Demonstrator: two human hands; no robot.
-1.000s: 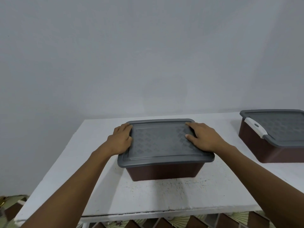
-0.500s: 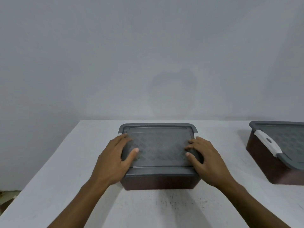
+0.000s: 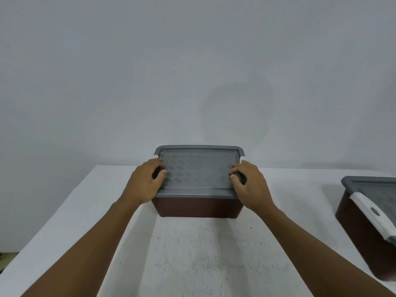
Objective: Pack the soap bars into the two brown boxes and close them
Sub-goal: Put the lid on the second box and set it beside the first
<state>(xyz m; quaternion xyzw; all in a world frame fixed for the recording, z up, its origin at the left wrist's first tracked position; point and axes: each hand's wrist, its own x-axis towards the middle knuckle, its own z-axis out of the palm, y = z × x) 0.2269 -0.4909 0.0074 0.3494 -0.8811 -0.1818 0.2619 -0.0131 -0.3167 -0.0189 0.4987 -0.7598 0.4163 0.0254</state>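
A brown box (image 3: 197, 207) with a grey patterned lid (image 3: 198, 174) on it is in the middle of the white table (image 3: 192, 254). My left hand (image 3: 145, 183) grips its left end and my right hand (image 3: 249, 185) grips its right end, thumbs lying on the lid. The box's far edge shows above the table's back edge, so it looks raised or tipped. A second brown box (image 3: 362, 230) stands at the right edge, lidded, with a white latch (image 3: 372, 213) on its near end. I see no soap bars.
A plain pale wall (image 3: 192, 71) rises right behind the table. The table's left edge (image 3: 53, 213) runs diagonally, with a dark floor gap beyond it. Speckled bare tabletop lies between my forearms.
Both hands slid from the top of the lid to the box's two ends and closed on them. The box now sits higher against the wall, and the view has dropped closer.
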